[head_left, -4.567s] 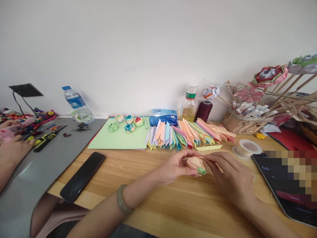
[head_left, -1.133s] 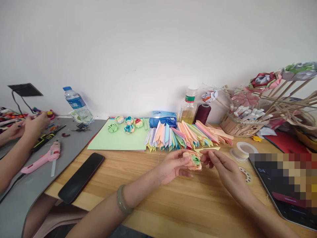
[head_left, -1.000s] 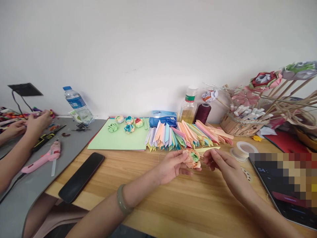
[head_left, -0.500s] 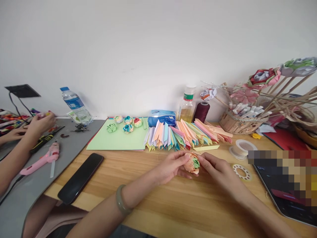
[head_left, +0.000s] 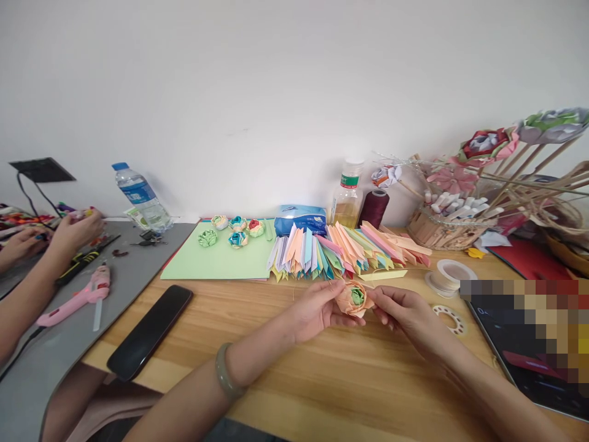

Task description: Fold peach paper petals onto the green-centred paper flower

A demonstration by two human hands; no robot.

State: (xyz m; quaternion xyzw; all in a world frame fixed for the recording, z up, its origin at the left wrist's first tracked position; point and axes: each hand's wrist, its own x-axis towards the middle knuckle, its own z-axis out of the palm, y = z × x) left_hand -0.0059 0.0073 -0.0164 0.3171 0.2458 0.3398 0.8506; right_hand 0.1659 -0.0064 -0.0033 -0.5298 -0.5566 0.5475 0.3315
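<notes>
A paper flower (head_left: 354, 299) with peach outer petals and a green centre is held just above the wooden table, its centre facing up toward me. My left hand (head_left: 317, 310) grips its left side, thumb near the top edge and fingers curled beneath. At the right edge, my right hand (head_left: 402, 310) pinches a peach petal between thumb and fingers. Behind the hands lie rows of folded paper strips (head_left: 313, 252) in many colours. Several finished-looking paper flowers (head_left: 237, 239) rest on a light green paper sheet (head_left: 211, 264) to the left.
A black phone (head_left: 151, 331) lies left, a partly blurred tablet (head_left: 497, 344) right. Near it are a white spool (head_left: 451, 277) and a basket (head_left: 451, 230) with flower stems. At far left, another person's hands (head_left: 76, 230) work beside a pink glue gun (head_left: 78, 301).
The flower has turned so its green centre faces me more. My right hand's fingers have shifted from the flower's upper side to its right edge.
</notes>
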